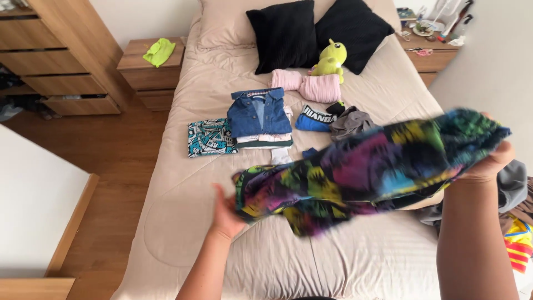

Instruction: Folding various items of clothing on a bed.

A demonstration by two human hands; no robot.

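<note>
Over beige bed (183,222), multicoloured garment (366,166) stretched between left hand (225,214) and right hand (491,164)

A home bedroom: a beige-covered bed (183,222) with two black pillows (319,33), a green plush toy (331,58) and folded clothes (259,119), wooden nightstands (150,72) either side, a wooden dresser (55,55), wood floor (111,166).

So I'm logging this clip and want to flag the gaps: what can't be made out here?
Head view only:
- Multicoloured garment: motion-blurred, its kind unclear.
- Left hand: fingers hidden behind the garment.
- Right hand: partly hidden by the garment.
- Clothes pile at right: cut off by the frame edge.
- Items on the far nightstand: too small to tell.
</note>
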